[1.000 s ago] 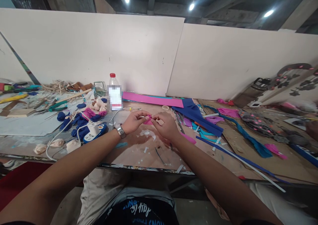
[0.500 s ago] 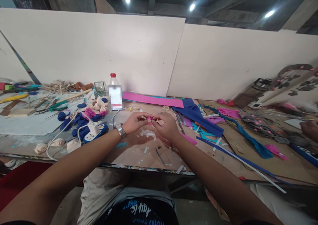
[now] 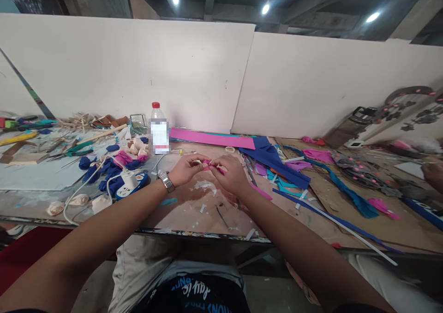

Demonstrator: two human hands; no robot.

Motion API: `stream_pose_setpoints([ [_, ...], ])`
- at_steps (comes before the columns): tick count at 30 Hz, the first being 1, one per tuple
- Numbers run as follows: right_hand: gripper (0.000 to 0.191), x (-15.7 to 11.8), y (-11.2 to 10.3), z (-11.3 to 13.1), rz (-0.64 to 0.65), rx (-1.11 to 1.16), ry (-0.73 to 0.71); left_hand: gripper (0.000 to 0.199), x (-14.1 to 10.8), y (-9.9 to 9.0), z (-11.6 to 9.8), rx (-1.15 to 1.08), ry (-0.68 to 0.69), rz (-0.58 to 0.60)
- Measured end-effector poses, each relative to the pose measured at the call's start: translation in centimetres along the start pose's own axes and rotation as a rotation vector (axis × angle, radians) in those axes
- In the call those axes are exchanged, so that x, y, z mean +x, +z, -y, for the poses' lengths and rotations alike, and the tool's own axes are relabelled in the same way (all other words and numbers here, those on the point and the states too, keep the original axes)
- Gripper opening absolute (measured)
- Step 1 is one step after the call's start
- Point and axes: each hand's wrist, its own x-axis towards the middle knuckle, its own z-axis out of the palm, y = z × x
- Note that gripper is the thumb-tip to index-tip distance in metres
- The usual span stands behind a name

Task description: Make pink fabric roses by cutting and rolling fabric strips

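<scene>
a small pink piece [image 3: 206, 165] is held above the middle of the worktable [image 3: 183, 221], pinched between the fingertips of both hands. it is gripped from one side by the thumb and fingers of the left hand [image 3: 188, 170], which are drawn close together, and from the other side by those of the right hand [image 3: 231, 174], held just as narrow. the piece is mostly covered by the fingers, so its full shape cannot be told. a metal watch [image 3: 166, 182] is worn on the left wrist. beside the right wrist a pink strip [image 3: 261, 192] is seen, partly hidden by the arm; whether it is joined to the held piece cannot be told.

beyond the hands, a long pink sheet [image 3: 212, 138] is laid near the white board [image 3: 194, 78], with a cream ring [image 3: 230, 152] just in front of it. to the left, a bottle with a red cap [image 3: 156, 105] is stood upright, and a blue and white power strip [image 3: 125, 192] is surrounded by dark blue cloth bundles [image 3: 110, 168]. to the right, dark blue cloth [image 3: 280, 163] and a teal strip [image 3: 349, 188] are spread out. at the far right edge, a co-worker's hand [image 3: 433, 174] is partly shown.
</scene>
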Motion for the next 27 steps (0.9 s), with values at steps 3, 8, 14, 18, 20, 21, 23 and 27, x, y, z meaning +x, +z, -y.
stream_pose_setpoints([
  [3, 0.009, 0.06, -0.04, 0.02, -0.008, 0.003, 0.006, 0.035, 0.0, 0.06, 0.16, -0.025, -0.025, 0.005],
  [8, 0.009, 0.05, 0.02, -0.04, -0.019, 0.014, 0.016, 0.036, -0.05, 0.1, 0.37, -0.109, -0.058, -0.02],
  [14, 0.009, -0.01, 0.28, -0.43, -0.052, 0.032, 0.019, 0.031, -0.04, -0.04, 0.49, -0.063, -0.023, -0.001],
  [18, 0.008, -0.08, 0.37, -0.49, -0.061, 0.047, 0.014, 0.032, 0.07, -0.17, 0.39, -0.018, 0.014, -0.011],
  [20, 0.009, -0.11, 0.37, -0.41, -0.067, 0.049, 0.008, 0.032, 0.1, -0.21, 0.28, 0.009, 0.031, -0.004],
  [21, 0.01, -0.12, 0.36, -0.37, -0.071, 0.049, 0.005, 0.031, 0.1, -0.22, 0.23, 0.022, 0.038, 0.003],
  [23, 0.011, -0.12, 0.32, -0.3, -0.077, 0.052, 0.002, 0.031, 0.07, -0.2, 0.17, 0.034, 0.044, 0.016],
  [27, 0.014, -0.08, 0.25, -0.32, -0.065, 0.058, 0.011, 0.034, -0.01, -0.05, 0.14, 0.008, 0.004, 0.024],
])
